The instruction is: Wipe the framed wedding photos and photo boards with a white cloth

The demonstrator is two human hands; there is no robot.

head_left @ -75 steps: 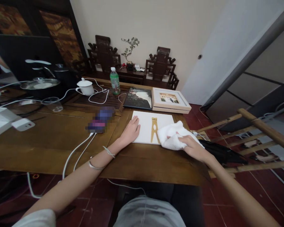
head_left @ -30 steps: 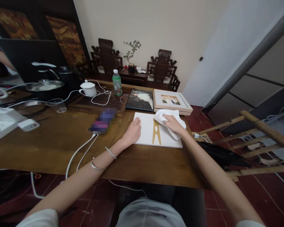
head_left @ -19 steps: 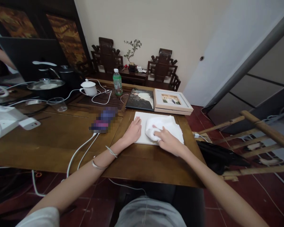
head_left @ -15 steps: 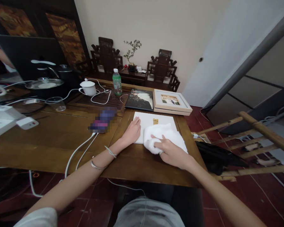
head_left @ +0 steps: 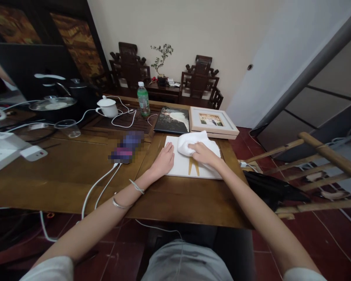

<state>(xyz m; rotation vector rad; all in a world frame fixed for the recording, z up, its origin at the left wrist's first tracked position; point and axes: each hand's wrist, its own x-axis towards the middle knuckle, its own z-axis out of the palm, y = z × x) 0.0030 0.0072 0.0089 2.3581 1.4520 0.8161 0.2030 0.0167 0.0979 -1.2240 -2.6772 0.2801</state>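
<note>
A flat white panel point(head_left: 178, 165) with a gold, V-shaped piece point(head_left: 193, 167) on its face lies on the wooden table. It looks like the back of a picture frame. My left hand point(head_left: 163, 159) rests on the panel's left edge with fingers stretched out, holding nothing. Bunched in my right hand point(head_left: 204, 153) is a white cloth point(head_left: 196, 138), pressed onto the far part of the panel. The cloth and hand hide the upper end of the gold piece.
Beyond the panel lie a dark photo panel point(head_left: 172, 120) and framed photos point(head_left: 215, 121). A green-labelled bottle point(head_left: 143, 99), a lidded white cup point(head_left: 107, 107), a plastic cup point(head_left: 68, 128) and a charging phone point(head_left: 125, 148) stand or lie leftward. A bamboo rack point(head_left: 333, 160) is right of the table.
My right hand has pushed the cloth away from me, from the panel's near side to its far side. The lower gold piece now shows. My left hand has stayed at the left edge.
</note>
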